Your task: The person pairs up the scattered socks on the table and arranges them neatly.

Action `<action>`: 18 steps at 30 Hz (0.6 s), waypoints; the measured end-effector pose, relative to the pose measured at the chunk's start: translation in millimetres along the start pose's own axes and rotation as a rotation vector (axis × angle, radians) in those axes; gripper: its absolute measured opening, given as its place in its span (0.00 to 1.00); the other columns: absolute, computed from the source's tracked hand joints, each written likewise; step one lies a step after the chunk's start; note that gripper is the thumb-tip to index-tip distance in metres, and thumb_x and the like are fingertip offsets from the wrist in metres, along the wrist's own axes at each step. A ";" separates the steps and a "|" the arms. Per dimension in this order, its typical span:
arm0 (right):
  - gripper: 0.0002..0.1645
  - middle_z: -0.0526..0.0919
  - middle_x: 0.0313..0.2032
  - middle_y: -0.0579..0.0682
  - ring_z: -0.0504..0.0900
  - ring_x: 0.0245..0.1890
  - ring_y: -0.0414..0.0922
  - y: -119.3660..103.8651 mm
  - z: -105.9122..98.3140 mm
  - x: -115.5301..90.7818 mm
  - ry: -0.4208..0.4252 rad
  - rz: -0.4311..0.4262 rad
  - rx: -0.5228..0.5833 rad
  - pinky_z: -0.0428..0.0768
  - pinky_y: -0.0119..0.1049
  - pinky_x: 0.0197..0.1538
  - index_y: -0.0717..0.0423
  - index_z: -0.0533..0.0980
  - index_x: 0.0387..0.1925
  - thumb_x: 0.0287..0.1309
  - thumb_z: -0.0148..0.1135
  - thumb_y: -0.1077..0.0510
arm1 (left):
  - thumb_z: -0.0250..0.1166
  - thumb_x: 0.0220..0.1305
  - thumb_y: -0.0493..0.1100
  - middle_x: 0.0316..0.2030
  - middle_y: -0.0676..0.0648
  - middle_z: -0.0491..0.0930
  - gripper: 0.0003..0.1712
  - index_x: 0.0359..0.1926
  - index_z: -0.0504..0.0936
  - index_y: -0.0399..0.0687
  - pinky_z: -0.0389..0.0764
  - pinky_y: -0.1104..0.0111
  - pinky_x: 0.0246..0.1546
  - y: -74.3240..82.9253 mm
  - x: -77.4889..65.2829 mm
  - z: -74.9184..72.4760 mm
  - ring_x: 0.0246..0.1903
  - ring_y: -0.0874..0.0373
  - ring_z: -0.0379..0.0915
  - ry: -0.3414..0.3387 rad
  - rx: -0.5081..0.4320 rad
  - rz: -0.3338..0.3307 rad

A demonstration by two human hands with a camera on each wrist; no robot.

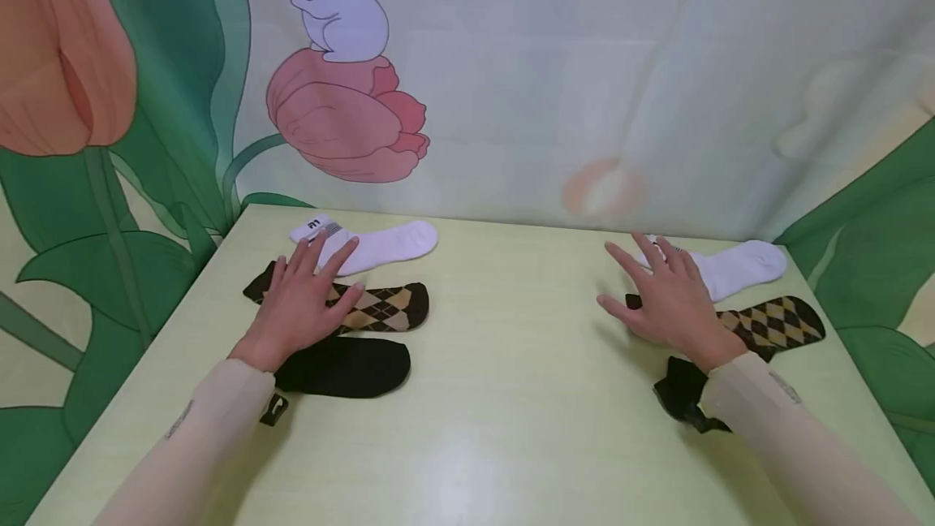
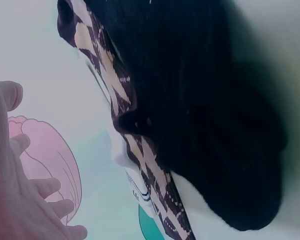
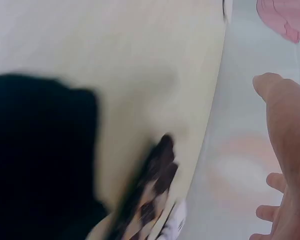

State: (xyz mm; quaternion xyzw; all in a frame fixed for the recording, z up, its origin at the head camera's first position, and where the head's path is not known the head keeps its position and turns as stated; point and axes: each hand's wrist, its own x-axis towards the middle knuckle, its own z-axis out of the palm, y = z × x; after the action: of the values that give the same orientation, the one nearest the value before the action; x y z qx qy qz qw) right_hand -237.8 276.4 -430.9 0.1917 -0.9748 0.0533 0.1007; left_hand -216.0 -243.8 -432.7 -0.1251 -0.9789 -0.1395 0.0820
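Note:
Over the left group of socks, my left hand (image 1: 303, 303) spreads its fingers, holding nothing. It overlaps a brown argyle sock (image 1: 398, 307) and a white sock (image 1: 398, 243), with a black sock (image 1: 358, 368) nearer me by the wrist. My right hand (image 1: 672, 299), fingers also spread and holding nothing, hovers over the right group. There lie another white sock (image 1: 752, 262), another argyle sock (image 1: 792, 323) and a black sock (image 1: 679, 388), partly hidden by my wrist and sleeve. In the left wrist view, the black sock (image 2: 200, 110) lies closest to the camera.
The socks lie in two groups on a pale table (image 1: 497, 396), at its left and right sides. A curtain printed with tulips and a white animal (image 1: 343, 15) hangs behind the table's far edge. A small black tag (image 1: 274, 410) lies beside the left black sock.

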 end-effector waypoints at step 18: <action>0.46 0.58 0.77 0.58 0.57 0.74 0.66 -63.3 8.1 77.9 -0.005 -0.161 0.023 0.54 0.64 0.72 0.40 0.61 0.78 0.65 0.57 0.28 | 0.54 0.76 0.61 0.77 0.31 0.51 0.39 0.80 0.58 0.52 0.45 0.30 0.69 -22.8 21.1 -6.7 0.74 0.26 0.45 0.017 -0.036 -0.048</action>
State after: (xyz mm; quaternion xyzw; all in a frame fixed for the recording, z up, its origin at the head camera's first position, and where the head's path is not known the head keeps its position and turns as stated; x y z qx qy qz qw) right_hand -285.4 188.7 -417.8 0.2709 -0.9558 0.0556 0.1001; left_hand -241.4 -262.3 -427.9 -0.1019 -0.9781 -0.1603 0.0847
